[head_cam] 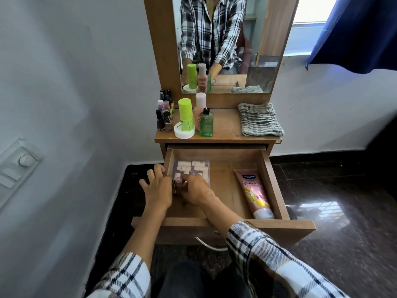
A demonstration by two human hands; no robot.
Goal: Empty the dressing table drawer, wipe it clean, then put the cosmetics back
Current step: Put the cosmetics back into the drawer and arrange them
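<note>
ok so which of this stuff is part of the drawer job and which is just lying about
Part of the job:
- open drawer
- clear case of small tubes
- small bottles in both hands
- pink Vaseline tube
- bottles and jar on the tabletop
- checked cloth

Just there:
- mirror
- wall switch panel
- blue curtain

In the open drawer [272,175], a clear box [192,168] lies at nine o'clock, a tube [254,193] at three; bottles [187,117] and a cloth [258,119] sit on the tabletop [225,127] at twelve.

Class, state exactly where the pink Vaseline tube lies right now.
In the head view, the Vaseline tube lies flat inside the open drawer, along its right wall, apart from both hands.
</note>
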